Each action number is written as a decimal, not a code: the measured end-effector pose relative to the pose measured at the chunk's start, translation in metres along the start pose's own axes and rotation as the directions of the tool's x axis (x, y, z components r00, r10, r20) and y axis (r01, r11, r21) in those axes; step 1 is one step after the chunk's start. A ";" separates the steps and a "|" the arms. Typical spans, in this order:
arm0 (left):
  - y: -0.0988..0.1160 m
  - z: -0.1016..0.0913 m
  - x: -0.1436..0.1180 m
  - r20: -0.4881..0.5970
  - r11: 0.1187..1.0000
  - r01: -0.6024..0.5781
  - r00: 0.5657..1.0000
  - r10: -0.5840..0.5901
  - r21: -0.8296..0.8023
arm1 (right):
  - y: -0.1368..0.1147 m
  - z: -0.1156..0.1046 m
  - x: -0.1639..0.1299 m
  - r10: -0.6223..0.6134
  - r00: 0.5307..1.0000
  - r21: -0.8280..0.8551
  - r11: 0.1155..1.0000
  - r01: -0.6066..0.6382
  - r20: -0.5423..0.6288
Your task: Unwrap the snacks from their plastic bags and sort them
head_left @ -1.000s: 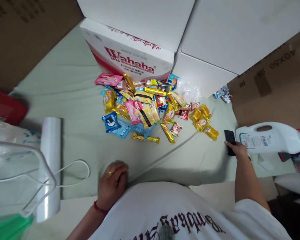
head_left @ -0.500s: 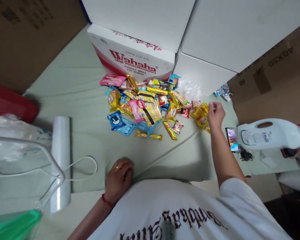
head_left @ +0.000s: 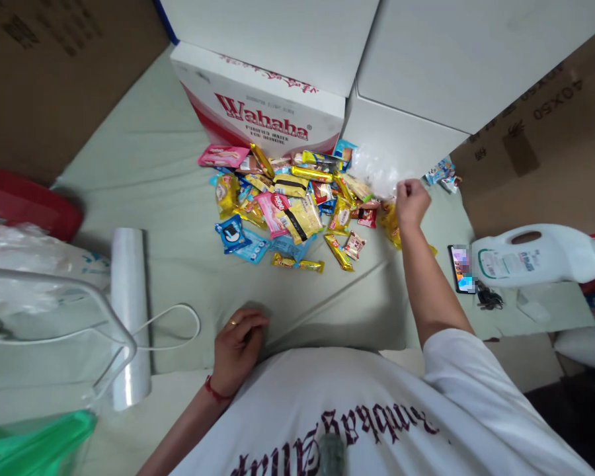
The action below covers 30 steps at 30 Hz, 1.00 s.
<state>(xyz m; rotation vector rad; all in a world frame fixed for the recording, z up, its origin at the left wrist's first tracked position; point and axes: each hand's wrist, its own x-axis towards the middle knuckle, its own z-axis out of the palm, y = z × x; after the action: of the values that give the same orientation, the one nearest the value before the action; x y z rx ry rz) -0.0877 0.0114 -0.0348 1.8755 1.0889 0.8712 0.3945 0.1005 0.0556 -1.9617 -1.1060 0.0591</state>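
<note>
My right hand (head_left: 412,203) is closed in a pinch at the right edge of a crumpled clear plastic bag (head_left: 374,170), its fingertips on the film. Below that hand lie yellow wrapped snacks (head_left: 391,226), partly hidden by my wrist. A loose heap of small packaged snacks spreads to the left, among them a pink packet (head_left: 272,213), a yellow packet with a black band (head_left: 301,219), a blue packet (head_left: 231,234) and a slim gold-wrapped bar (head_left: 311,174). My left hand (head_left: 238,342) rests by the near table edge, fingers loosely bent and apart, holding nothing.
Behind the heap stands a white and red Wahaba carton (head_left: 262,109) beside white boxes (head_left: 416,59). To the right lie a phone (head_left: 461,268), keys (head_left: 490,297) and a white jug (head_left: 535,254). A film roll (head_left: 130,317) and white cable (head_left: 178,347) lie left.
My right hand has moved left and away from me, from over the yellow snacks to the clear bag's edge. The left hand stays at the table edge. The view has shifted slightly.
</note>
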 end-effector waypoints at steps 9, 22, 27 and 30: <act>0.045 0.051 0.076 0.460 0.337 0.603 0.784 -0.417 -0.723 | -0.044 -0.002 -0.169 0.310 0.762 0.562 0.530 -0.635 0.569; 0.038 0.088 0.094 0.370 0.282 0.560 0.774 -0.514 -0.779 | -0.039 0.018 -0.204 0.272 0.571 0.449 0.399 -0.799 0.774; 0.047 0.087 0.088 0.360 0.246 0.527 0.788 -0.500 -0.813 | -0.046 0.021 -0.207 0.233 0.489 0.359 0.437 -0.825 0.840; 0.054 0.087 0.084 0.320 0.368 0.524 0.812 -0.488 -0.768 | -0.053 0.025 -0.209 0.201 0.461 0.357 0.400 -0.844 0.864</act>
<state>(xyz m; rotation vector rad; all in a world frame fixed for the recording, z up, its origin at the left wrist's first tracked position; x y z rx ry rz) 0.0388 0.0451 -0.0131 0.6499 0.8873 0.7594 0.2217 -0.0209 0.0046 -1.3482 -0.5095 1.6048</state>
